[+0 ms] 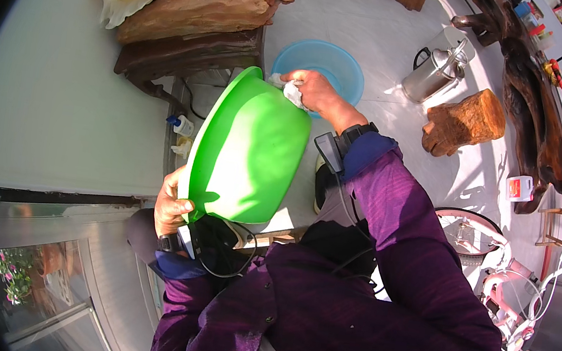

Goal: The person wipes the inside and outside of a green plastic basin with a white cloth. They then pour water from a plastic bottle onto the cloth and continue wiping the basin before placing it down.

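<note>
A bright green plastic basin [255, 145] is tilted on its side before me, its outer wall partly in sunlight. My left hand [172, 206] grips its rim at the lower left, thumb on the outside. At the basin's far upper edge, my right hand [315, 94] holds a crumpled white cloth [294, 93] against the green plastic. Beyond that hand a light blue basin [350, 70] stands on the floor, partly hidden by the hand and the green basin. What the blue basin holds cannot be told.
A carved wooden table [202, 5] stands at upper left. Near the wall is a pump bottle [181, 125]. To the right are a metal kettle [432, 75], a wood stump [466, 122], a white jug [519, 189] and a pink bicycle [505, 290].
</note>
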Demonstrator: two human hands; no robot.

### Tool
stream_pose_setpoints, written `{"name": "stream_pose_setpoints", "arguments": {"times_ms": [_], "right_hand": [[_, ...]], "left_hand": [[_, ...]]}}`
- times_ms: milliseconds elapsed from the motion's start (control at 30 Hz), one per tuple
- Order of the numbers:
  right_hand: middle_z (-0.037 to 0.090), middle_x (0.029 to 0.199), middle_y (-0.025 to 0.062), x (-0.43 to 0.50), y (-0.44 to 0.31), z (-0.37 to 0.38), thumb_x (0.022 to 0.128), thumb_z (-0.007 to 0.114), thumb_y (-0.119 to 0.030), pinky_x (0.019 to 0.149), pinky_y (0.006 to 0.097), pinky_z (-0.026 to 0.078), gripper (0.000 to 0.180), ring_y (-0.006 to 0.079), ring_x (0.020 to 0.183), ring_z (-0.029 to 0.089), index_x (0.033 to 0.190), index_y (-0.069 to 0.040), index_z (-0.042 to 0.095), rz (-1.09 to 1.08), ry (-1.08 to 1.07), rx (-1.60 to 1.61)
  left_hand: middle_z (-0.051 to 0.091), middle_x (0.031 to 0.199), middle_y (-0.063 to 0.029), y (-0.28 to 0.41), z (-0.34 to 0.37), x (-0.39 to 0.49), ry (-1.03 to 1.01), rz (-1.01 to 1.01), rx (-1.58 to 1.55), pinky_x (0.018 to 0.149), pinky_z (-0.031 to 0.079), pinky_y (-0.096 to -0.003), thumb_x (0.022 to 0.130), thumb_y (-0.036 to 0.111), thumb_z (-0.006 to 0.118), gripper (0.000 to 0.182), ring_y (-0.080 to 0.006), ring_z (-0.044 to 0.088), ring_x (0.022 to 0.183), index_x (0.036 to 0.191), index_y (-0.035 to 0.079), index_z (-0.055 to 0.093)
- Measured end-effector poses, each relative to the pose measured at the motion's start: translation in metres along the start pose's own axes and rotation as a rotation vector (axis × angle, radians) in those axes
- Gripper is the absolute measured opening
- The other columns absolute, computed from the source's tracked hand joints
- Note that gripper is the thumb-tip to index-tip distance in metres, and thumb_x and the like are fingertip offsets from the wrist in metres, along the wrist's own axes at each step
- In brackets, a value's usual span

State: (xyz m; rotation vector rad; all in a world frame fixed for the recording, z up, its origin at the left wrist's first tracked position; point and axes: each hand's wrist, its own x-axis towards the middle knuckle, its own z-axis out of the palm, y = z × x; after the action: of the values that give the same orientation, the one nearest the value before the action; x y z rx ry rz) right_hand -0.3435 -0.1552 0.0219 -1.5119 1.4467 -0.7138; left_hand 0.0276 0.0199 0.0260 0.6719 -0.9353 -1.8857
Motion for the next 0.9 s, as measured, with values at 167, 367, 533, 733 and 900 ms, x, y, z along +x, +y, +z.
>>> {"name": "stream_pose_setpoints", "arguments": {"times_ms": [167,367,533,733,900], "right_hand": [[0.066,0.111,0.0106,-0.04,-0.034,0.028,0.087,0.063,0.003,0.085,0.0403,0.055,0.037,0.032,0.101,0.068,0.12,-0.009,0.074,-0.46,0.06,-0.241],[0.066,0.117,0.0071,-0.117,-0.063,0.079,0.085,0.068,-0.004,0.096,0.0427,0.046,0.036,0.0285,0.115,0.061,0.118,-0.014,0.075,-0.765,0.068,-0.403],[0.065,0.116,0.0047,-0.155,-0.067,0.107,0.083,0.07,-0.013,0.098,0.0435,0.046,0.03,0.0247,0.116,0.059,0.113,-0.014,0.075,-1.055,0.027,-0.474],[0.065,0.118,0.0049,-0.157,-0.042,0.1,0.082,0.07,-0.006,0.099,0.0441,0.047,0.033,0.028,0.117,0.06,0.114,-0.014,0.072,-0.886,0.017,-0.331],[0.07,0.114,0.0134,-0.144,-0.03,0.069,0.083,0.064,0.003,0.091,0.0397,0.056,0.036,0.0325,0.106,0.068,0.117,-0.003,0.072,-0.552,0.309,0.111]], "left_hand": [[0.071,0.126,-0.0149,-0.003,0.005,0.001,0.052,-0.024,0.029,0.104,0.054,-0.0485,0.067,0.01,0.089,0.086,-0.0278,0.069,0.114,0.145,-0.007,0.055],[0.074,0.116,-0.0129,-0.005,0.018,0.006,0.153,-0.022,0.068,0.098,0.059,-0.041,0.071,0.015,0.088,0.073,-0.0255,0.073,0.103,0.136,-0.005,0.061],[0.072,0.12,-0.0152,-0.008,0.01,0.012,0.162,0.038,0.007,0.097,0.059,-0.0386,0.077,0.014,0.086,0.075,-0.0252,0.073,0.105,0.142,-0.006,0.055],[0.072,0.12,-0.0147,-0.01,-0.004,0.01,0.25,0.101,-0.054,0.097,0.058,-0.0418,0.087,0.017,0.08,0.063,-0.0264,0.072,0.105,0.141,-0.004,0.055],[0.071,0.119,-0.0143,-0.008,-0.009,0.008,0.305,0.14,-0.11,0.098,0.059,-0.0444,0.093,0.021,0.075,0.054,-0.0274,0.07,0.109,0.138,-0.002,0.057]]}}
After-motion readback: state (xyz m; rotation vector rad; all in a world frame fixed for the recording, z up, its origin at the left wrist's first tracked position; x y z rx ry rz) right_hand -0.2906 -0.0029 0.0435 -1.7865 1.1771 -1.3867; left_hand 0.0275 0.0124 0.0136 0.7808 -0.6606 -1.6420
